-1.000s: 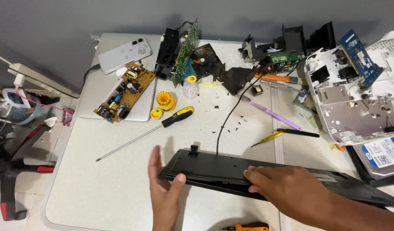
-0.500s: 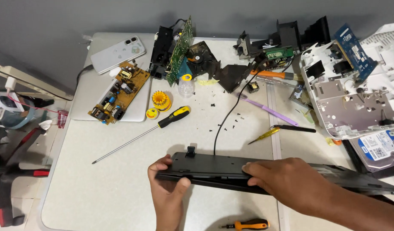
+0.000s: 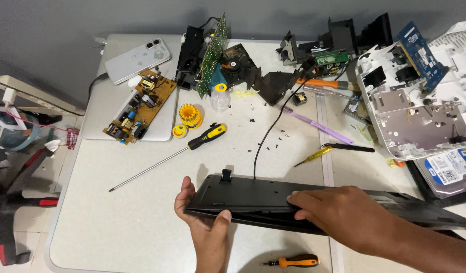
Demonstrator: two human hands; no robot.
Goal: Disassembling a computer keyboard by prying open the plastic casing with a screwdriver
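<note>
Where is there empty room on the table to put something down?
Bare table lies left of the left hand, below the long screwdriver. A smaller patch sits between the cable and the purple stick, dotted with screws. The back edge and right side are crowded with parts.
</note>
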